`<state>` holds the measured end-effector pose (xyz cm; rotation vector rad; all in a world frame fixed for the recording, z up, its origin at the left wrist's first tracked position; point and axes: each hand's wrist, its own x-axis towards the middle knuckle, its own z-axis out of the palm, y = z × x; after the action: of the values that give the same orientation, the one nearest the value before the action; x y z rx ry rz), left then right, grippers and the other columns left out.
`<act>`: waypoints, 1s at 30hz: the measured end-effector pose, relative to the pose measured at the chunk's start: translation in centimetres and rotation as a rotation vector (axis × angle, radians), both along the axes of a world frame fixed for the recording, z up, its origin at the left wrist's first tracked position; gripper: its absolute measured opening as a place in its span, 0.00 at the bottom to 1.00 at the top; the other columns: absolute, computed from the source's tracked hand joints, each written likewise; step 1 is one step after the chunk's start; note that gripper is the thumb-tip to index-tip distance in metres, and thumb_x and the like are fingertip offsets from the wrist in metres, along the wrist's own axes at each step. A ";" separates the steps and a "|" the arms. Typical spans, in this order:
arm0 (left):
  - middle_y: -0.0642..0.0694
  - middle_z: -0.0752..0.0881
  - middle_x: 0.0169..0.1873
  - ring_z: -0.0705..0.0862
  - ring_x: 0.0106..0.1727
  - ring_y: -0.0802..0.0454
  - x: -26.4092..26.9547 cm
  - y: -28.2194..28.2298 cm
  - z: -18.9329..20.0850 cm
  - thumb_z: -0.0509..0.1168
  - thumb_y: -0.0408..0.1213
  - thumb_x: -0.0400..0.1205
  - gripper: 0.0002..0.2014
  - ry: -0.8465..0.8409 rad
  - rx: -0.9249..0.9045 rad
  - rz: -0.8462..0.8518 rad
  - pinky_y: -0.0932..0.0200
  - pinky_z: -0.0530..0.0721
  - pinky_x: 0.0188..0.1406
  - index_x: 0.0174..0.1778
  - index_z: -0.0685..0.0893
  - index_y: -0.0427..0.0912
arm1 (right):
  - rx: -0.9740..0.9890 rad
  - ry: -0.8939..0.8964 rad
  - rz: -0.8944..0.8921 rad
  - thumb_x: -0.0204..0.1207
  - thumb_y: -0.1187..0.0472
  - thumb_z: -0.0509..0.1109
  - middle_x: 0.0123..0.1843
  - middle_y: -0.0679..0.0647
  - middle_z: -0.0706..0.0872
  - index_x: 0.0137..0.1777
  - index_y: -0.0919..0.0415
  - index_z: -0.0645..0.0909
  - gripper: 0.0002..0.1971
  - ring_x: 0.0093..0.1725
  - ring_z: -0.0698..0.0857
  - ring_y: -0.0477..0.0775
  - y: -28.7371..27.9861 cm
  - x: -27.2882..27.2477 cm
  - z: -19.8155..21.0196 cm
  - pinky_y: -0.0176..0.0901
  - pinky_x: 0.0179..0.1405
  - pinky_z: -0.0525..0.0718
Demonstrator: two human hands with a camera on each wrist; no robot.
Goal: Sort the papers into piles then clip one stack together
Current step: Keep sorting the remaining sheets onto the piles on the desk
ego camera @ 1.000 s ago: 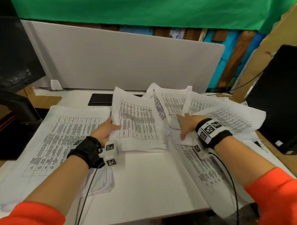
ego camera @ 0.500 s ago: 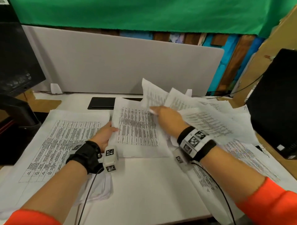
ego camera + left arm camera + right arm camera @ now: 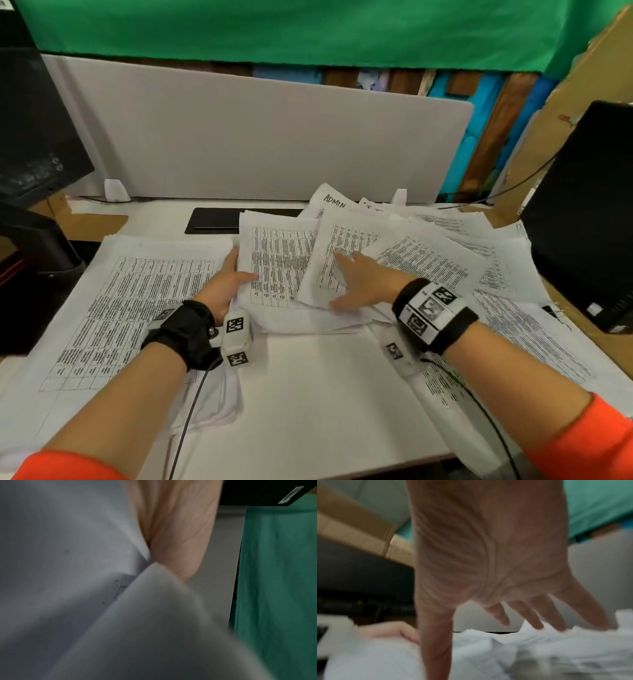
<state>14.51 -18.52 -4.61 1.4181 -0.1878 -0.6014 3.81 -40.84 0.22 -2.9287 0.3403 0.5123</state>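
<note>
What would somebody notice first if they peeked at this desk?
Printed papers cover the white desk: a big sheet of tables on the left, a middle pile, and a messy fan of loose sheets on the right. The left hand grips the middle pile's left edge, while the right hand lies flat with spread fingers on a tilted sheet atop it. A bright green cloth hangs behind.

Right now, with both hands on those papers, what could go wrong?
The right hand lies flat on a skewed sheet atop the middle pile; sliding it may drag sheets beneath. The loose heap on the right overhangs the desk edge and could slip off.
</note>
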 end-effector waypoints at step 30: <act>0.49 0.64 0.81 0.75 0.61 0.54 -1.3 0.1 1.2 0.49 0.27 0.89 0.30 -0.039 0.096 0.003 0.63 0.80 0.49 0.85 0.49 0.53 | -0.270 -0.320 0.090 0.82 0.73 0.61 0.50 0.55 0.86 0.76 0.58 0.72 0.23 0.35 0.83 0.52 1.8 -0.7 -0.2 0.42 0.30 0.82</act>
<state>13.22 -18.45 -3.43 1.5241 -0.1899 -0.5866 3.06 -39.07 0.01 -3.2269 0.2545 0.0000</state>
